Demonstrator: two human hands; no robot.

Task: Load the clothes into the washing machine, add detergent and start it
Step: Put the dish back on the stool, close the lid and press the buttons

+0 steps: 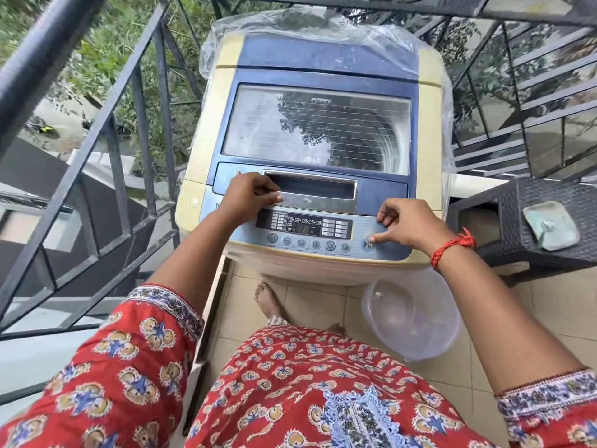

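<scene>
A cream and blue top-loading washing machine (310, 76) stands in front of me with its glass lid (316, 127) down. Through the glass I see the steel drum, but reflections hide what lies inside. My left hand (248, 197) rests with curled fingers at the left end of the lid's silver handle recess (318, 190). My right hand (410, 223) hovers over the control panel (307, 232), its thumb touching the round start/pause button (368, 244) at the panel's right end. The panel's display is lit. No clothes or detergent are in sight.
A clear plastic tub (412, 321) lies on the tiled floor at the machine's right foot. A dark wicker stool (529, 218) with a metal lid (550, 226) on it stands to the right. A black iron railing (106, 130) runs along the left; stairs rise behind.
</scene>
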